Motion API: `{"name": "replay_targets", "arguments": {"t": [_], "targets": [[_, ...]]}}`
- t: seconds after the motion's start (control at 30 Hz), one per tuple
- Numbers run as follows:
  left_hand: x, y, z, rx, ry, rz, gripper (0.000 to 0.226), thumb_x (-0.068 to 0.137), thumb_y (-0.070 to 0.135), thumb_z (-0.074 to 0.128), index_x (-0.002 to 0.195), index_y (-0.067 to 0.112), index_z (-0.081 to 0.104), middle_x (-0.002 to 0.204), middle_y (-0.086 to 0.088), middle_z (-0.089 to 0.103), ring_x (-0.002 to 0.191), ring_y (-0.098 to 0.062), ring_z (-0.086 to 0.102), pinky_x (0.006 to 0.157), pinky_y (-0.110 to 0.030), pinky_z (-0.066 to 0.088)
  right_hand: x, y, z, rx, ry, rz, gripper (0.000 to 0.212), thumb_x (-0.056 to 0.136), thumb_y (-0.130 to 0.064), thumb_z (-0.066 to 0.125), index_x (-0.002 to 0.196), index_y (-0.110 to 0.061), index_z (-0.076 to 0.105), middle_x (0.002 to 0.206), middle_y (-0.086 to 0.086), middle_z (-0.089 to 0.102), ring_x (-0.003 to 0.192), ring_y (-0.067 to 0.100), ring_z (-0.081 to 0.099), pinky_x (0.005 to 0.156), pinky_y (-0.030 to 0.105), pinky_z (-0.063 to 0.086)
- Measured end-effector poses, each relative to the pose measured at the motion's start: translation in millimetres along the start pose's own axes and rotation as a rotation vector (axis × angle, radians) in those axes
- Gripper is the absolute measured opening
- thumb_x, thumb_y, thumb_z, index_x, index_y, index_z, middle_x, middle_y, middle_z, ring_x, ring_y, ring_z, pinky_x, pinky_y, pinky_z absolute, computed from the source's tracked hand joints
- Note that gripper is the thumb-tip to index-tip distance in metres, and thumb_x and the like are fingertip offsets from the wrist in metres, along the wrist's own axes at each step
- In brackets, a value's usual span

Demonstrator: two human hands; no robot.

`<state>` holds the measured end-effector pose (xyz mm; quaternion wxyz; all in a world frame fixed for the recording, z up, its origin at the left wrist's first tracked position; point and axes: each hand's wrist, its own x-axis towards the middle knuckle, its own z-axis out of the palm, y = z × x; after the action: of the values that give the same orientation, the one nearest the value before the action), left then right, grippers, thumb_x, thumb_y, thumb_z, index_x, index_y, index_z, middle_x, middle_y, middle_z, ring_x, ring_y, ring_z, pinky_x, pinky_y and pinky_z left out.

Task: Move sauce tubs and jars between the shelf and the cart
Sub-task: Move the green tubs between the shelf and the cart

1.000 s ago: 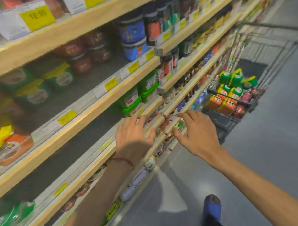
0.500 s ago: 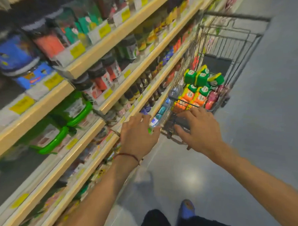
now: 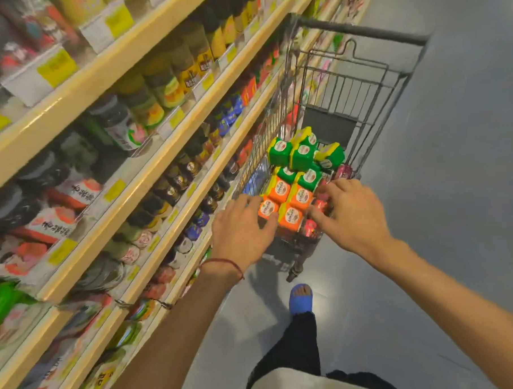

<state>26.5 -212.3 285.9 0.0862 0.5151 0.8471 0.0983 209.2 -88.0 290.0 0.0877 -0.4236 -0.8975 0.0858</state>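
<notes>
Both arms extended; left grip (image 3: 242, 233), right grip (image 3: 350, 216) fingers spread.

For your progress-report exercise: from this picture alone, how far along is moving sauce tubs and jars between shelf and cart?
Done: green tubs, orange tubs and red jars sit in the cart. In hand: nothing held; left hand and right hand reach open over the near tubs. Left: gripping a tub; its destination is unclear.

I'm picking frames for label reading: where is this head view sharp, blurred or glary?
Head view: the shelf is motion-smeared, labels mostly unreadable; the orange tubs and green tubs in the cart are fairly sharp; a soft glare patch lies on the floor beside the blue sandal.
</notes>
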Motion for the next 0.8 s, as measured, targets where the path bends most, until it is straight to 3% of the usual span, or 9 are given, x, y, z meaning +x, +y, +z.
{"name": "replay_targets", "arguments": {"t": [0.17, 0.3, 0.43, 0.7, 0.8], "targets": [[92.7, 28.1, 23.9, -0.012, -0.095, -0.035, 0.053, 0.098, 0.057, 0.045, 0.136, 0.022, 0.056, 0.131, -0.002, 0.059, 0.123, -0.027, 0.055, 0.098, -0.042, 0.044, 76.5, 50.6, -2.4, -0.001, -0.110, 0.000, 0.046, 0.094, -0.053, 0.059, 0.116, -0.014, 0.069, 0.108, 0.007, 0.068, 0.101, 0.031, 0.060, 0.082, 0.043, 0.050], [143.6, 49.5, 46.6, -0.014, 0.004, -0.049, 0.041, 0.089, 0.053, 0.057, 0.108, 0.020, 0.072, 0.097, -0.003, 0.069, 0.089, -0.029, 0.068, 0.071, -0.039, 0.055, 129.0, 94.4, -4.2, 0.039, -0.178, 0.014, 0.048, 0.093, -0.050, 0.059, 0.123, -0.014, 0.069, 0.114, 0.007, 0.069, 0.108, 0.031, 0.059, 0.082, 0.040, 0.048], [191.8, 76.4, 61.1, -0.037, -0.165, -0.132, 0.050, 0.095, 0.058, 0.045, 0.129, 0.027, 0.064, 0.127, -0.003, 0.065, 0.117, -0.028, 0.062, 0.093, -0.042, 0.050, 181.6, 140.9, 4.5, 0.095, -0.218, 0.007, 0.046, 0.093, -0.045, 0.064, 0.127, -0.013, 0.067, 0.117, 0.009, 0.069, 0.111, 0.033, 0.059, 0.084, 0.042, 0.049], [268.5, 150.1, 100.6, -0.078, -0.196, -0.388, 0.045, 0.099, 0.056, 0.044, 0.126, 0.025, 0.063, 0.112, -0.003, 0.064, 0.103, -0.029, 0.064, 0.078, -0.038, 0.050, 289.2, 233.1, 24.2, 0.283, -0.397, -0.058, 0.037, 0.092, -0.038, 0.070, 0.122, -0.016, 0.072, 0.116, 0.011, 0.071, 0.108, 0.037, 0.066, 0.079, 0.044, 0.054], [285.9, 179.8, 113.7, -0.146, -0.229, -0.506, 0.051, 0.099, 0.058, 0.042, 0.130, 0.023, 0.061, 0.125, -0.006, 0.061, 0.114, -0.031, 0.061, 0.088, -0.043, 0.053, 318.5, 258.4, 32.4, 0.276, -0.512, -0.122, 0.045, 0.095, -0.041, 0.066, 0.133, -0.017, 0.066, 0.131, 0.011, 0.067, 0.122, 0.036, 0.061, 0.096, 0.045, 0.051]]}}
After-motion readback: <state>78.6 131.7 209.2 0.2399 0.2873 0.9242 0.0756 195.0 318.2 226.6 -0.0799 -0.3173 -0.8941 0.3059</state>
